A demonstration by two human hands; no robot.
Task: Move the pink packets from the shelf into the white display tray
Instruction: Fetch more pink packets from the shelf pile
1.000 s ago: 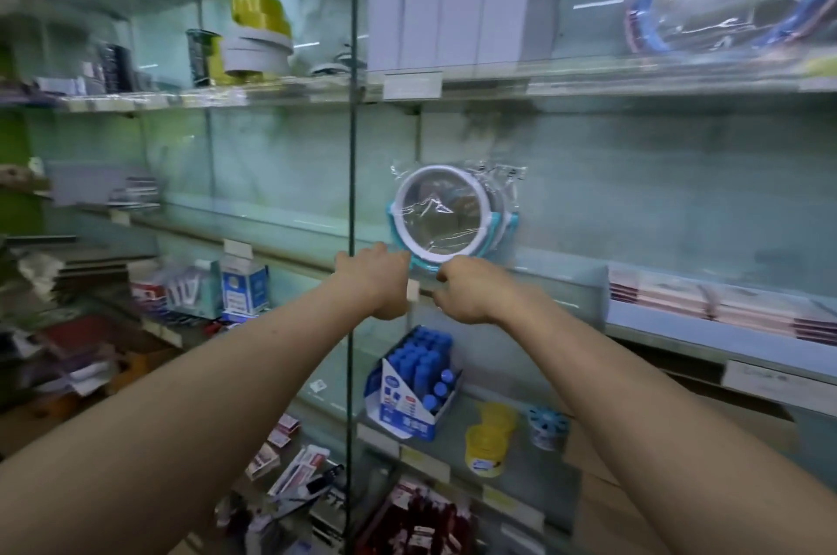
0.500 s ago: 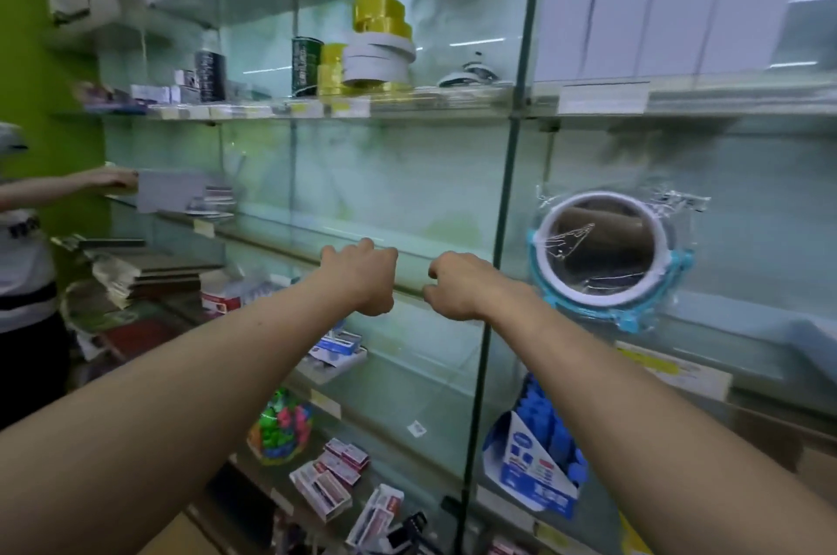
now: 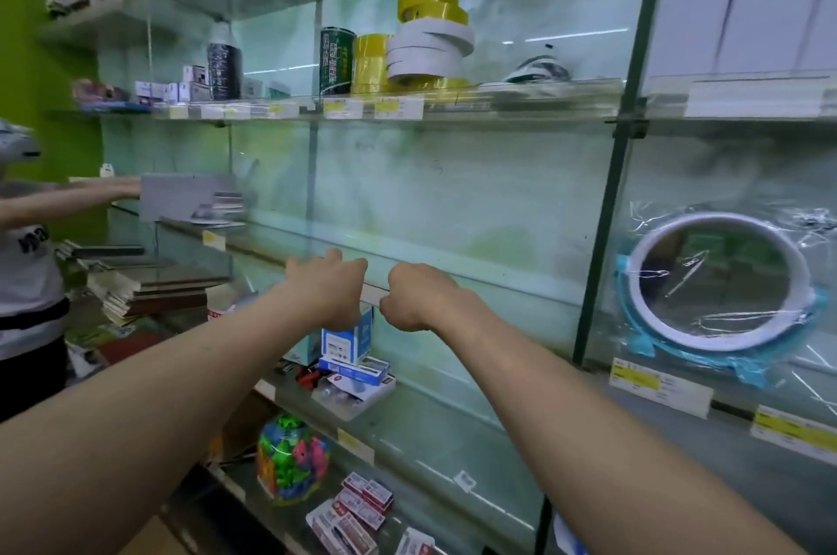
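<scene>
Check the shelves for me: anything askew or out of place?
The tape rolls on the upper shelf sit in a crooked stack, the white ones tilted. A loose tag lies on the lower glass shelf. No pink packets or white tray in view.

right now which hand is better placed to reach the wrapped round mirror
Right, probably. The wrapped round mirror stands off to the right, past the dark upright, and the right hand is nearer. The left hand would have to cross it.
</scene>
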